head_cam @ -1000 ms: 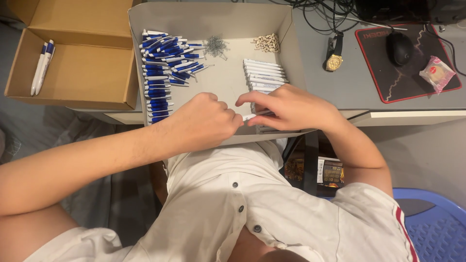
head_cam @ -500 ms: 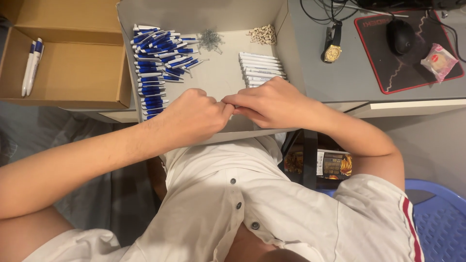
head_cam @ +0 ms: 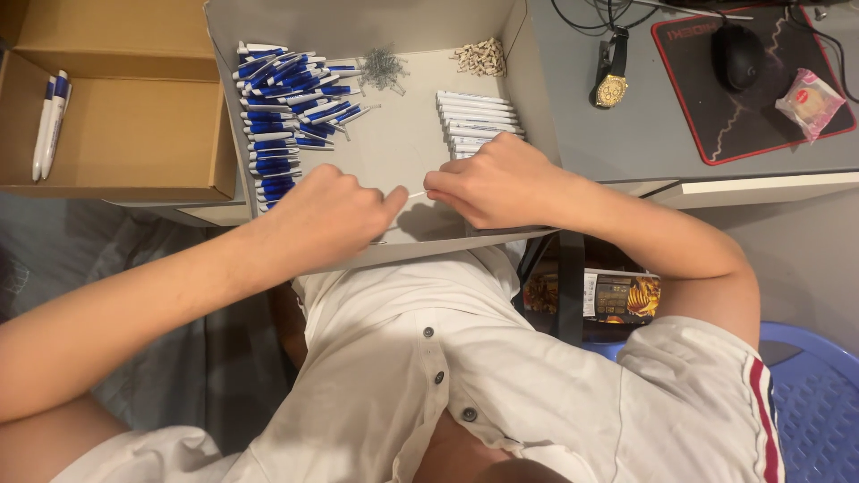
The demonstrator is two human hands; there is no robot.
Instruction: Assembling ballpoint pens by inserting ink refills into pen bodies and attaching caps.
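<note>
2 hands meet over the front of the shallow grey tray (head_cam: 376, 27), and from my seat the relation that matters sits in the small gap between them. My left hand (head_cam: 327, 215) is curled into a loose fist, thumb and forefinger pinched toward the right. My right hand (head_cam: 501, 183) has its fingers folded and pinched toward the left. Between the 2 pinches runs a thin white pen part (head_cam: 416, 194), its long axis lying nearly level, left to right, each end going into 1 hand. I judge both hands grip it, though the fingertips hide exactly where.

Both hands are equally near the part; neither has any reach to make. Just behind the right hand lies a stack of white barrels (head_cam: 474, 121), almost touching its knuckles. Farther left, beyond the left hand, lies the heap of blue-and-white pen pieces (head_cam: 286, 107). A clump of small springs (head_cam: 385, 67) sits well apart at the tray's back.
</note>
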